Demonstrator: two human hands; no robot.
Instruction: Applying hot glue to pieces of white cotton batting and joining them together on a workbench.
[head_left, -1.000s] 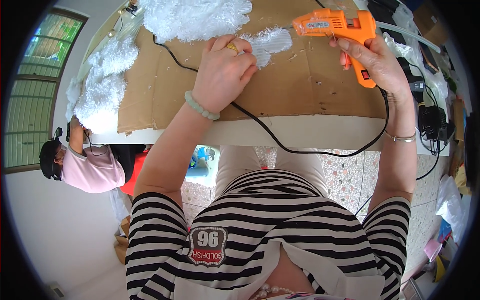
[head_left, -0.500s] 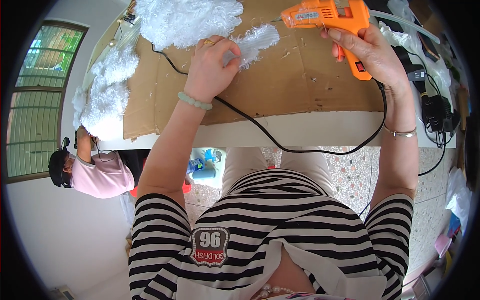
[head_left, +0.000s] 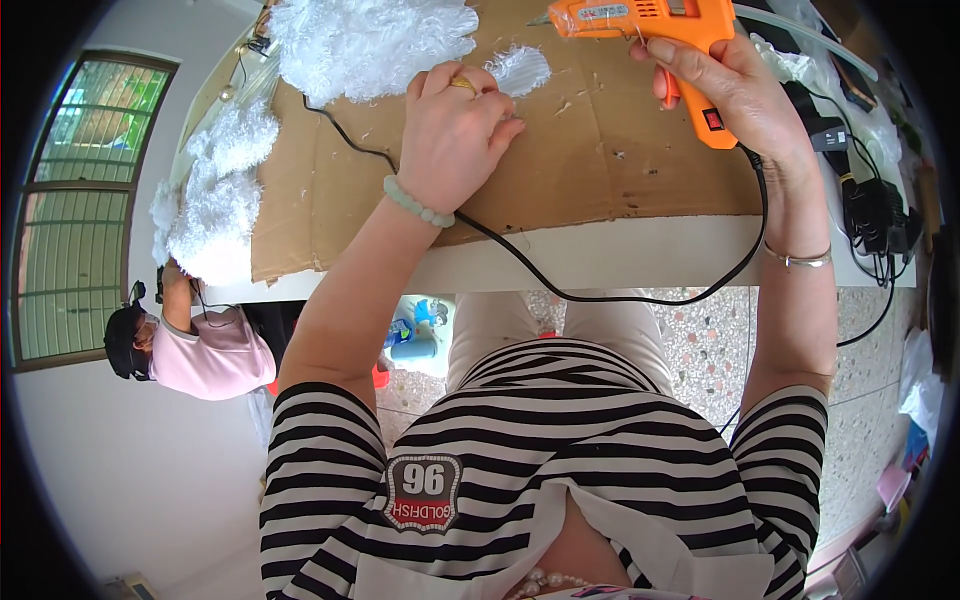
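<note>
My right hand (head_left: 755,100) grips an orange hot glue gun (head_left: 712,45) at the right, a finger by its trigger and the nozzle pointing left. A black cord runs from its handle base. My left hand (head_left: 455,130) is closed with bent fingers over the near end of a small white fringed fabric piece (head_left: 522,70), which lies on brown cardboard (head_left: 620,170). Its fingertips are partly hidden behind the hand. Beside it, farther left, lies a larger heap of white fluffy fabric (head_left: 370,50).
Another white fluffy bundle (head_left: 215,190) lies at the table's left edge, where a person in pink (head_left: 215,355) has a hand. The black cord (head_left: 600,298) loops over the table's front edge. Black adapters (head_left: 875,225) and clear plastic wrap lie at the right.
My left hand has shifted right and covers more of the small fabric piece. The glue gun has moved slightly left and away from me, in my right hand.
</note>
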